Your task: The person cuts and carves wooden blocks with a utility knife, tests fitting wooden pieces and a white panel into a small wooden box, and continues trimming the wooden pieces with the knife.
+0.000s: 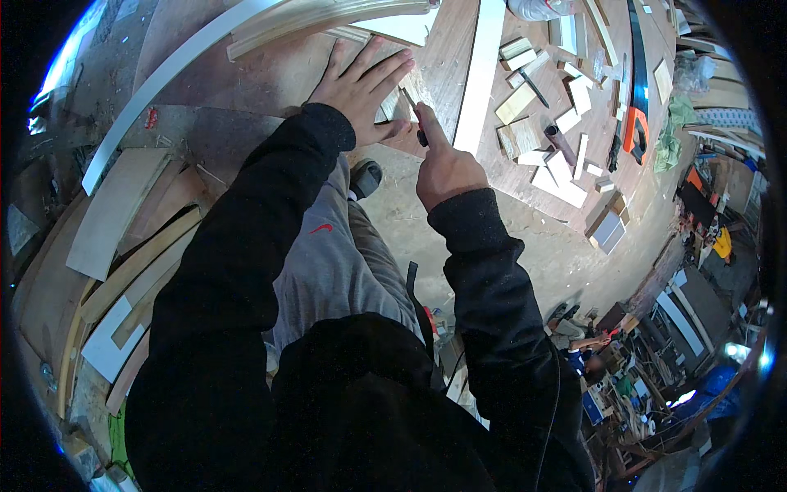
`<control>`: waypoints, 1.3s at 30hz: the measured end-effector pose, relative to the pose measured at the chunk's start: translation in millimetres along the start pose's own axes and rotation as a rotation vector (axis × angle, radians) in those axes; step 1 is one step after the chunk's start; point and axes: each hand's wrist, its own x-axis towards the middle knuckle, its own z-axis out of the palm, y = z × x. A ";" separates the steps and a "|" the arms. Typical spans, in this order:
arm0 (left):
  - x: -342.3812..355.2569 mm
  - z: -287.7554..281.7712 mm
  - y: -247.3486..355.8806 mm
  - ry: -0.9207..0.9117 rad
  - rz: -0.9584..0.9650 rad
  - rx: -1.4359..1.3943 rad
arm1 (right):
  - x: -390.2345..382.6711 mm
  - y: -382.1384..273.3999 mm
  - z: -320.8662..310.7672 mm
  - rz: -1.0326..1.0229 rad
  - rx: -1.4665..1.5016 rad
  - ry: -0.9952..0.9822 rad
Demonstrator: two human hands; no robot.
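Observation:
My left hand lies with fingers spread on the wooden work surface at upper centre, fingertips near pale wood strips. My right hand is closed on a thin tool with a dark part, index finger extended along it, at a small light wood piece beside my left thumb; the tool is mostly hidden. A long white strip runs just right of both hands. A curved white strip arcs at the upper left.
Wood offcuts, an orange-handled saw and a dark cylinder lie on the right of the surface. Curved boards fill the left side. My legs stand below the surface edge. Another person is at lower right amid clutter.

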 end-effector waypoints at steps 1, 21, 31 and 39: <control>0.3 0.3 0.1 0.002 0.003 -0.002 | 0.1 0.8 -0.6 0.003 -0.002 0.002; -1.7 0.6 -1.2 0.013 -0.008 -0.037 | -0.1 -4.3 -5.4 0.031 -0.058 -0.114; -4.3 1.8 -3.3 0.007 -0.017 -0.036 | 5.0 -2.7 -2.0 0.003 -0.004 -0.057; -2.3 0.9 -2.2 0.010 -0.017 -0.035 | 4.8 -1.8 -3.9 0.000 -0.001 -0.058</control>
